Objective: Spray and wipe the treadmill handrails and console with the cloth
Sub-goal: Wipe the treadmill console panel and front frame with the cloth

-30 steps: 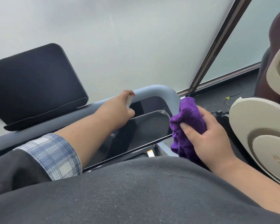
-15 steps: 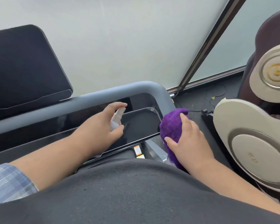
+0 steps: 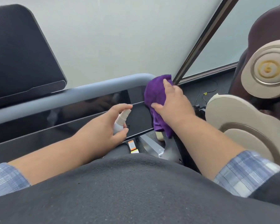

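Note:
My left hand (image 3: 103,126) grips a small white spray bottle (image 3: 120,121) over the glossy black console panel (image 3: 74,113), forefinger lying over its nozzle. My right hand (image 3: 171,102) presses a purple cloth (image 3: 153,92) against the right corner of the grey handrail (image 3: 87,90), where the rail bends. Part of the cloth hangs down past the console's right end. The black screen (image 3: 19,52) stands tilted at the upper left, behind the rail.
A beige and brown exercise machine (image 3: 249,120) stands close on the right. Frosted window panes with a dark frame (image 3: 200,38) fill the background. Cables lie on the dark floor (image 3: 205,91) by the window. My dark top fills the bottom of the view.
My right hand has carried the cloth up from beside the console's lower right end onto the handrail corner. My left hand with the bottle stays over the console. The camera has tilted.

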